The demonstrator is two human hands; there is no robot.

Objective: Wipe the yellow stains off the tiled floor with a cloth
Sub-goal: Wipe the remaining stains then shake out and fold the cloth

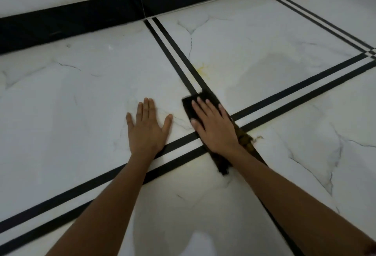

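Right hand (pixel 213 125) flat, fingers spread, pressing dark cloth (pixel 188 106) onto tiled floor (pixel 71 97) at black stripe crossing, no pinch grip. Left hand (pixel 147 127) open, palm down, bracing beside it. Yellow stain (pixel 201 70) sits ahead along stripe, so I'd push forward with firm overlapping strokes. No containers visible.

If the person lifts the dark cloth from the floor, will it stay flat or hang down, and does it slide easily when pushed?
The dark cloth would probably hang limp: it lies creased and uneven under the right hand. It likely slides easily, since the tiled floor looks glossy. Its frayed lower edge suggests thin, light fabric.
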